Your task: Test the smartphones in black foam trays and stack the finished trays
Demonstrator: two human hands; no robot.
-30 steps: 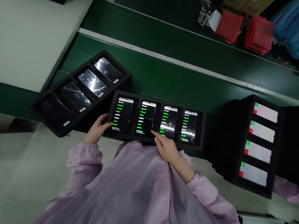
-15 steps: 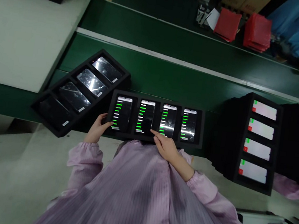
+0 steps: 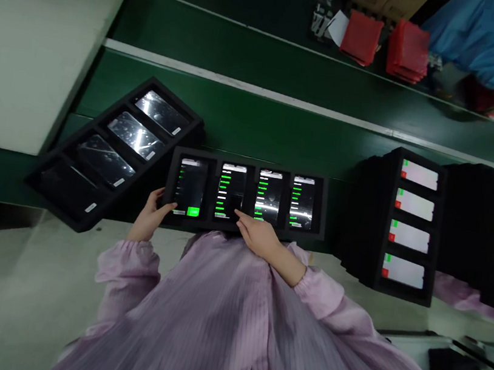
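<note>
A black foam tray (image 3: 245, 230) lies in front of me with a row of phones in its slots, their dark screens showing green and white text lines. My left hand (image 3: 151, 215) grips the tray's left end, fingers along the side and thumb over the front corner. Beside that thumb is the leftmost phone (image 3: 191, 186), whose dimmed screen shows a green box at its lower right. My right hand (image 3: 261, 237) reaches over the front rim, its index finger stretched to the lower right of the second phone (image 3: 231, 190). This hand holds nothing.
At left another black tray (image 3: 91, 148) of dark-screened phones lies slanted. A stack of black trays (image 3: 405, 287) stands at right, white-screened phones on top, with more stacks (image 3: 475, 229) beyond. Red packets (image 3: 362, 37) lie across the green bench (image 3: 277, 131). A person in blue (image 3: 470, 39) is opposite.
The leftmost phone's screen has dimmed and a green box has appeared on it. My hands keep their places at the tray, while the whole view has shifted slightly.
</note>
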